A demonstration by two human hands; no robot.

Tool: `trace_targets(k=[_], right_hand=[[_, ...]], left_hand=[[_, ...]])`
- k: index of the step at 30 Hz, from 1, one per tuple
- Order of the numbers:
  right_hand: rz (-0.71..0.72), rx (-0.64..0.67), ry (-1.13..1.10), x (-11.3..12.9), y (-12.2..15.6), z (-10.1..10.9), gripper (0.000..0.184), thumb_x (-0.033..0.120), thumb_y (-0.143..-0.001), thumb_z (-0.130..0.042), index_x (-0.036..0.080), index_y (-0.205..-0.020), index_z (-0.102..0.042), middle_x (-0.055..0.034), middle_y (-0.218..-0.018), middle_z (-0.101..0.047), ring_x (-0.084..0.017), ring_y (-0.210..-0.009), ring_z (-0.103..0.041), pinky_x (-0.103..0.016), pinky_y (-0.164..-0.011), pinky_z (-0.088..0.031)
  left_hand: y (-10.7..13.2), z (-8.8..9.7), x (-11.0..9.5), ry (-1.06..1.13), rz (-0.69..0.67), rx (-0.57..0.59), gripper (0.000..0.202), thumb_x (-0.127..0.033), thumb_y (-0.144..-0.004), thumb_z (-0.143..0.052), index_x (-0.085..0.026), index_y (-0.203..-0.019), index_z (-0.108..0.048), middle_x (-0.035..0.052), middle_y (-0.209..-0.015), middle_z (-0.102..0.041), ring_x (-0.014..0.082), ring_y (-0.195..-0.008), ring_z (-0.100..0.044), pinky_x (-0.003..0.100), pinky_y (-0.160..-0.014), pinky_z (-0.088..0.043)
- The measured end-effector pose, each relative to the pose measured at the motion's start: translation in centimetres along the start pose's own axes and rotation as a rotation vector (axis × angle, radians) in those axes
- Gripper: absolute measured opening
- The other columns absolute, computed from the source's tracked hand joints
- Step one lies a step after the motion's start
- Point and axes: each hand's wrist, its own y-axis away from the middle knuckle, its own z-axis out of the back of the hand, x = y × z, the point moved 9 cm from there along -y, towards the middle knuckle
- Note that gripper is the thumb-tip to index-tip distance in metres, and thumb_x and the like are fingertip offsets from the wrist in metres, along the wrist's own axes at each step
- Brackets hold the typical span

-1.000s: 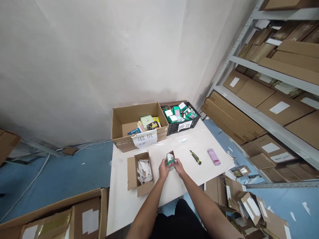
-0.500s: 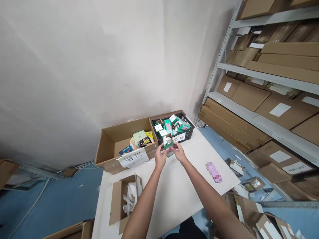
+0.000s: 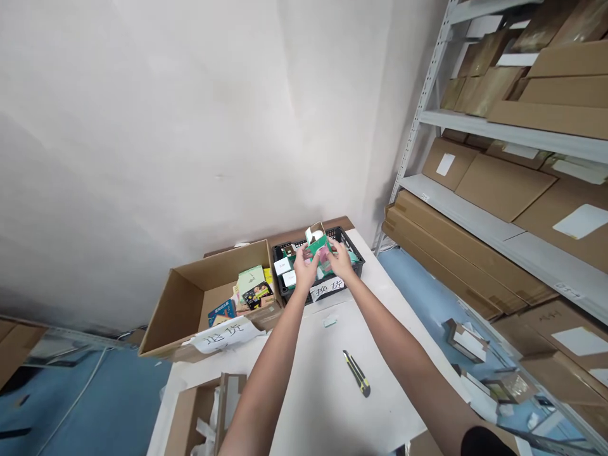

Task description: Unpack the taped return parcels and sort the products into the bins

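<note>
Both of my hands grip a small green-and-white carton (image 3: 318, 242) with a pink panel. Its top is open and something white and rounded shows inside. My left hand (image 3: 306, 269) has its fingers around the left side. My right hand (image 3: 339, 261) presses on the right side, its thumb close to the pink panel. The carton is over a black plastic basket (image 3: 358, 269), in which several similar cartons, such as a white-ended one (image 3: 282, 266), are piled. A handwritten label (image 3: 327, 289) hangs on the basket's front.
Left of the basket stands an open cardboard box (image 3: 183, 304) holding booklets and small packs. A utility knife (image 3: 356, 373) and a small pale green piece (image 3: 330, 322) lie on the white table (image 3: 313, 386). Nearer is another open box (image 3: 190, 411). Shelving (image 3: 503, 133) with cartons rises at right.
My hands have carried the green carton from the basket's front edge to above its contents. The view has shifted. The utility knife is now visible; a pixelated pink patch on the table no longer shows.
</note>
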Motion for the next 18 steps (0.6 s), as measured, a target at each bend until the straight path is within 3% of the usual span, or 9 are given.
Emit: trace_targets(k=[4,8,13,18], right_hand=[[0.045,0.009,0.122,-1.9,-5.4,2.5,0.053,0.020,-0.089,-0.061,0.027,-0.141,-0.065,-0.0066,-0.109,-0.063,-0.025,-0.107,-0.063,-0.041,-0.102,-0.052],[0.087,0.070,0.202,-4.6,-11.1,2.4,0.050,0.016,-0.085,-0.062,0.027,-0.134,-0.069,-0.0059,-0.110,-0.063,-0.025,-0.110,-0.062,-0.042,-0.107,-0.050],[-0.021,0.175,0.177,-9.4,-16.2,0.0,0.052,0.011,-0.084,-0.057,0.022,-0.133,-0.068,-0.0068,-0.120,-0.065,-0.023,-0.115,-0.064,-0.041,-0.109,-0.051],[-0.082,0.218,0.143,-13.3,-18.3,-2.2,0.050,0.015,-0.085,-0.059,0.023,-0.134,-0.068,-0.0071,-0.133,-0.066,-0.025,-0.127,-0.062,-0.043,-0.114,-0.048]], left_hand=[[-4.0,-5.3,2.4,0.115,0.017,0.034,0.080,-0.051,-0.085,-0.080,-0.023,-0.150,-0.046,0.0129,-0.127,-0.069,0.0223,-0.107,-0.070,0.037,-0.093,-0.059],[-8.6,-8.9,5.0,0.239,0.050,0.094,0.102,-0.044,-0.078,-0.087,-0.023,-0.159,-0.029,0.0151,-0.145,-0.060,0.0230,-0.113,-0.069,0.038,-0.092,-0.060],[-13.8,-10.5,9.1,0.254,0.182,0.118,0.100,-0.027,-0.062,-0.093,-0.022,-0.147,-0.040,0.0114,-0.135,-0.066,0.0224,-0.117,-0.067,0.033,-0.097,-0.056],[-16.6,-11.1,12.9,0.151,0.266,0.165,0.092,-0.023,-0.063,-0.090,-0.021,-0.141,-0.042,0.0101,-0.129,-0.068,0.0210,-0.113,-0.068,0.032,-0.095,-0.055]])
